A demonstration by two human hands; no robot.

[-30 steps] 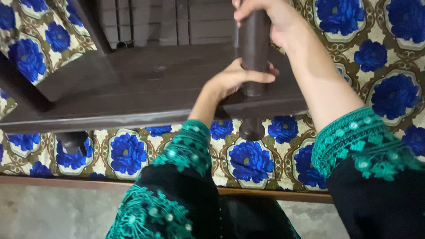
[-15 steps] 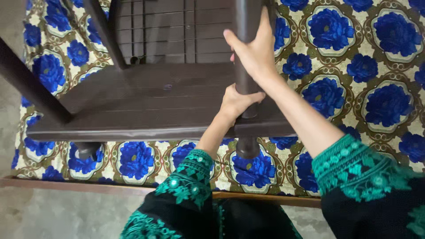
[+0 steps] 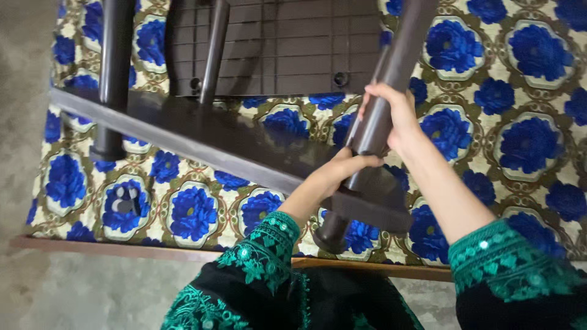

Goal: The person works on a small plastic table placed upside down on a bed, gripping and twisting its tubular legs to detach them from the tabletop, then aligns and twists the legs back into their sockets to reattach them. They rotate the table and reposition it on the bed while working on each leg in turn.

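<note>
I am viewing a dark brown table (image 3: pixel 244 146) with a dark brown leg (image 3: pixel 373 128) over a cream cloth (image 3: pixel 520 122) patterned with blue flowers; sleeves (image 3: pixel 263 256) are showing black with green embroidery.

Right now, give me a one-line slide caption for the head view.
Both hands, left hand and right hand, grip one leg of a dark plastic chair tilted over a blue-flowered cloth.

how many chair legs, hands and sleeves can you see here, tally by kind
chair legs: 3 (one gripped, one far left, one thin)
hands: 2 (left hand, right hand)
green sleeves: 2 (left, right)
total: 7
</note>
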